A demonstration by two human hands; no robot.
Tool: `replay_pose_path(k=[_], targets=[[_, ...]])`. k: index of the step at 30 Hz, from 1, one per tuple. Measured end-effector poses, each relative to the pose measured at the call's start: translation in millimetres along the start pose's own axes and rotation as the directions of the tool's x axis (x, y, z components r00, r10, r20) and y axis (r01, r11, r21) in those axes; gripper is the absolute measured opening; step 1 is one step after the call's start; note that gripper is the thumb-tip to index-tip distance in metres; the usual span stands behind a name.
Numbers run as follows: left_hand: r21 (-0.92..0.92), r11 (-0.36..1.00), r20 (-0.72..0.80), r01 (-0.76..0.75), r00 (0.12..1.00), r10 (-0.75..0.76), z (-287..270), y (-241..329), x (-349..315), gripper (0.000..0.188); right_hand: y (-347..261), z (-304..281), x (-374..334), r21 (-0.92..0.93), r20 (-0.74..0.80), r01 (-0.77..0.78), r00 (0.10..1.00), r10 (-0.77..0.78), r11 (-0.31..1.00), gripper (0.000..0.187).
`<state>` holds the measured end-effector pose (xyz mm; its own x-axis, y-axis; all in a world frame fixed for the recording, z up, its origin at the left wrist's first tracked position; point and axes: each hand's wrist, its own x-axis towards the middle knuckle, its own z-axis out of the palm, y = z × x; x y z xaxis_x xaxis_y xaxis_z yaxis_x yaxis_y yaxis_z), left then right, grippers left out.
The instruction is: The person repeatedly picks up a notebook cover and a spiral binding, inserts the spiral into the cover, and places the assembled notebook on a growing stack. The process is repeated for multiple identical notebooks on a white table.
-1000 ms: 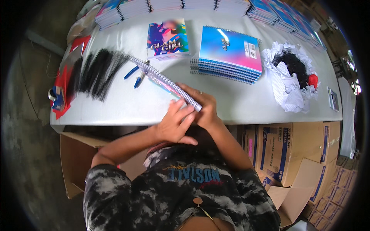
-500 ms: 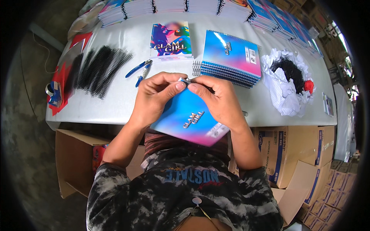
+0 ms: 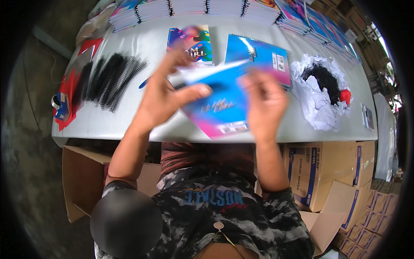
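Note:
A blue-and-pink notebook (image 3: pixel 224 114) hangs tilted over the table's front edge, smeared by motion. My right hand (image 3: pixel 264 101) is closed on its right edge. My left hand (image 3: pixel 164 93) is open at the notebook's upper left, its fingers spread and its thumb stretched across the cover; I cannot tell whether it touches. Just beyond, a stack of blue spiral notebooks (image 3: pixel 278 64) is partly covered by the raised notebook. A multicoloured notebook (image 3: pixel 202 41) lies behind my left fingers. Of the blue-handled pliers, only a blue handle tip (image 3: pixel 143 83) shows beside my left wrist.
Black spiral coils (image 3: pixel 114 80) lie at the left, near red sheets (image 3: pixel 69 99) and a tape roll (image 3: pixel 56 101). Crumpled white paper (image 3: pixel 321 112) holds a black tangle at the right. Notebook stacks (image 3: pixel 224 7) line the back. Cardboard boxes (image 3: pixel 332 168) stand below the table.
My hands have parted from their pinch at the notebook's top corner. The notebook has turned and lifted, with my right hand on its right edge and my left fingers spread.

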<state>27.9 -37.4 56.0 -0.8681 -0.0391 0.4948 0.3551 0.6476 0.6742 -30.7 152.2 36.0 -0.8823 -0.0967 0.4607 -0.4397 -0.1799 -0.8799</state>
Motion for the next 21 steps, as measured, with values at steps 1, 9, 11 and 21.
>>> replay_pose_path(k=[1, 9, 11, 21], targets=[[-0.111, 0.991, -0.166, 0.070, 0.982, -0.088, 3.1, -1.9, 8.4, 0.058, 3.3, -14.9, 16.2, 0.103, -0.158, 0.037, 0.987, -0.020, 0.994, 0.013], [-0.248, 0.959, -0.490, 0.138, 0.836, -0.247, 101.5, -25.8, 102.8, 0.058, 86.6, -72.6, 61.2, 0.007, -0.565, 0.167, 0.814, -0.134, 0.986, 0.027], [-0.074, 0.973, -0.422, 0.218, 0.877, -0.228, 115.6, -46.9, 134.0, 0.059, 120.5, -85.4, 56.2, -0.191, -0.588, 0.066, 0.792, -0.168, 0.979, 0.027], [0.076, 0.945, -0.225, 0.318, 0.929, -0.295, 139.2, -69.8, 66.5, 0.047, 150.2, -86.5, 36.5, -0.229, -0.552, 0.001, 0.823, -0.131, 0.973, 0.023]])
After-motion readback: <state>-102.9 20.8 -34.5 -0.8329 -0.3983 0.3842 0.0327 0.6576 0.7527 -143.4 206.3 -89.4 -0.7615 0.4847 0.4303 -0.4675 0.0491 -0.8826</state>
